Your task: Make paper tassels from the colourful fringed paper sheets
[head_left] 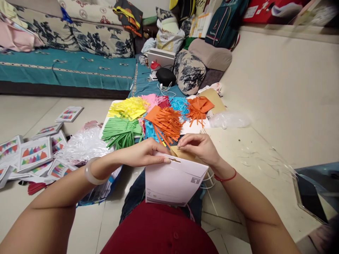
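My left hand (151, 154) grips the top edge of a white cardboard packet (172, 183), thumb on the near face beside the hanging slot. The packet is upright in front of my red shirt, its printed back towards me. Above its right top edge is my right hand (197, 145), thumb and fingers pinched together; what they hold, if anything, is hidden. A tan paper piece (182, 153) shows behind the packet, between both hands. Beyond the hands lie fringed tissue-paper tassels: green (122, 131), yellow (129, 107), orange (166, 123) and blue (180, 105).
Several finished-looking packets (35, 153) are piled on the floor at left, beside white shredded strips (86, 144). A clear plastic bag (230, 120) and a phone (309, 197) lie to the right. A teal-covered sofa (69, 68) stands behind.
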Demonstrator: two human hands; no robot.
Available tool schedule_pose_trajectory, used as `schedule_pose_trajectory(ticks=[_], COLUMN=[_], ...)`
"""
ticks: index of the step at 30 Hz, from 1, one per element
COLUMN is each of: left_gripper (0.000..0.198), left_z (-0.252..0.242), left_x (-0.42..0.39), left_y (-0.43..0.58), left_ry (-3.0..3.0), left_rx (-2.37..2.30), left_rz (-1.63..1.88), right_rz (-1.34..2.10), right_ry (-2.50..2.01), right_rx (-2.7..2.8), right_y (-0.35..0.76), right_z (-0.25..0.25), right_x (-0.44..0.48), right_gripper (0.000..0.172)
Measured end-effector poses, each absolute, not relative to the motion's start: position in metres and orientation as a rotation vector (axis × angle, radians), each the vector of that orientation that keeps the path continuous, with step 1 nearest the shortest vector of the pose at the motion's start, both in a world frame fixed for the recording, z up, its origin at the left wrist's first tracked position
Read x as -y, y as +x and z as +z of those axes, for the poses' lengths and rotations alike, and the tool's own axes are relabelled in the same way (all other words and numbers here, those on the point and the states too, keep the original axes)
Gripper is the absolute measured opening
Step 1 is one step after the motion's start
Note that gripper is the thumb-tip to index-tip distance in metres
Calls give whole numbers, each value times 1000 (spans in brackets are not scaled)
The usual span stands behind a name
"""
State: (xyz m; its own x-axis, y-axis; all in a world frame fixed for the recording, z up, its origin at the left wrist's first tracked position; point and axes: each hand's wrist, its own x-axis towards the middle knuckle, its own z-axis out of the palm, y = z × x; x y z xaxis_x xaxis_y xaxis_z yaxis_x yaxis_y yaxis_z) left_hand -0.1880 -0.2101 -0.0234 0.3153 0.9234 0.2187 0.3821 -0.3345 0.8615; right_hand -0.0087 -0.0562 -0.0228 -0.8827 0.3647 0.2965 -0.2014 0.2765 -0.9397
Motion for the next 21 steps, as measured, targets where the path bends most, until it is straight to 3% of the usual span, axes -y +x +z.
schedule_pose_trajectory(ticks=[8,11,14,21], left_gripper=[32,35,37,34], left_z=[-28,-30,-30,-29], left_x=[205,201,195,190], left_y=[-192,-190,-190,-191], left_ry=[1733,1635,1666,1738], left_rx=[-1247,-1325,-1419,-1472], left_rz=[860,848,819,800], right_rz=[1697,1493,1257,1055], right_ry=[-217,-345,-295,-438], right_rx=[1973,1851,1728,2119], right_y=[-23,-17,1,13], right_z=[-47,-43,-28,-44], right_x=[64,52,55,120], right_gripper=[15,17,9,5])
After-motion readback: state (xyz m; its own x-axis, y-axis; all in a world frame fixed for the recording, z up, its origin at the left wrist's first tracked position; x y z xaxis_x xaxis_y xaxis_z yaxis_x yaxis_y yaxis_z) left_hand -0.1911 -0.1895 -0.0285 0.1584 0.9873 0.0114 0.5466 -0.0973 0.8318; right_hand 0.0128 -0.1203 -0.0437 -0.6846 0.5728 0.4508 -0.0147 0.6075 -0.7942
